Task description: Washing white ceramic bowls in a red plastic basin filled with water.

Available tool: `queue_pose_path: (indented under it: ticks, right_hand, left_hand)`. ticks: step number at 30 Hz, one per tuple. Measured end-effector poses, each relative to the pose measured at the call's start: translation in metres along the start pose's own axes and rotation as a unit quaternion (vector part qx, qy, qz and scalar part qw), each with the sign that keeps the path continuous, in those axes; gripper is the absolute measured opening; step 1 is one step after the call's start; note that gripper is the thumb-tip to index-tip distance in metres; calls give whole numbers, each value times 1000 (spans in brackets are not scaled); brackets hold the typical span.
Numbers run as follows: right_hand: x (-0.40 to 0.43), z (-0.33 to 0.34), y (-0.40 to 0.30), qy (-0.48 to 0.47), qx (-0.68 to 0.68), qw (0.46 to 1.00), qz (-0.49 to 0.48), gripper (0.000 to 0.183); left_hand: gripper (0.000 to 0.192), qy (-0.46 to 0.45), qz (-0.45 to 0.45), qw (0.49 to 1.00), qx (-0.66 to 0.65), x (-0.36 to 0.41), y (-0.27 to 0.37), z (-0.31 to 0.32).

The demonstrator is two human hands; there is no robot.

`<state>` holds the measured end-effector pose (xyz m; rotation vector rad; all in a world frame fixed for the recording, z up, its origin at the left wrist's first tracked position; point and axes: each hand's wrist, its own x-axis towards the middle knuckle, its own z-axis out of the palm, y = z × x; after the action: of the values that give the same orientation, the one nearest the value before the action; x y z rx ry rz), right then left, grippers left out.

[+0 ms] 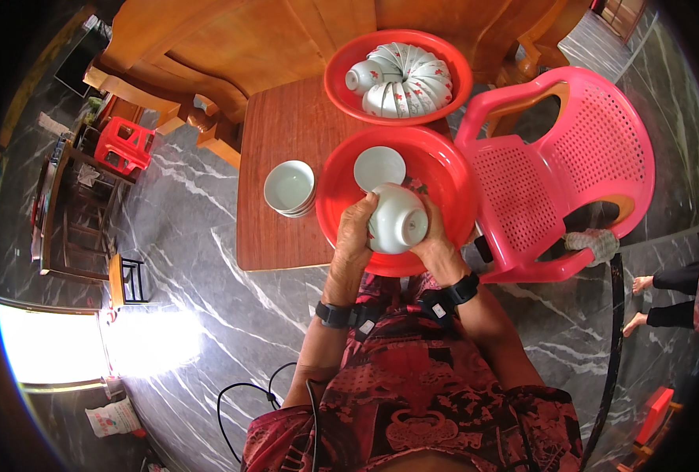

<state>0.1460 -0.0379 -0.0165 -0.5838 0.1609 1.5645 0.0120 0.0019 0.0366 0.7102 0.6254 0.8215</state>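
Between my left hand [354, 230] and my right hand [436, 231] is a white porcelain bowl [392, 215], tilted so its foot ring faces up toward me. Both hands grip it from its two sides, above a red plastic basin [340, 153]. Inside that basin another white bowl [379, 168] sits with its hollow side up. A short stack of white bowls [290, 187] stands to the left on the wooden table [284, 242]. Behind, a second red basin [336, 101] holds many flower-patterned bowls [411, 82] nested in a ring.
A pink plastic armchair [515, 189] stands close on the right, with a cloth [591, 245] over its armrest. A carved wooden bench [267, 41] backs the table. Farther left is a red stool [125, 144]. Another person's bare feet [637, 304] show at far right. A black cable [237, 386] hangs at my left side.
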Motion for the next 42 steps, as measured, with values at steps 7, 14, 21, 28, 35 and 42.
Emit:
queue_pose_path:
  ticks: [7, 14, 21, 28, 35, 42]
  right_hand:
    - [2, -4, -1, -5, 8, 1000, -12, 37]
    - [-4, 3, -1, 17, 5, 1000, -20, 31]
    - [10, -12, 0, -5, 4, 1000, -25, 28]
    - [6, -5, 0, -29, -28, 999, -18, 29]
    - [16, -6, 9, -30, -44, 999, -8, 25]
    - [19, -19, 0, -110, -127, 986, 11, 39]
  left_hand:
    - [37, -7, 6, 1000, -2, -2, -3, 2]
    - [36, -6, 18, 1000, -17, -4, -3, 3]
    - [39, -6, 16, 1000, -7, -6, -4, 2]
    - [40, -25, 21, 999, 4, -14, 4, 9]
    - [38, -27, 44, 995, 88, -18, 15, -1]
    - [27, -13, 179, 917, 356, -28, 73, 0]
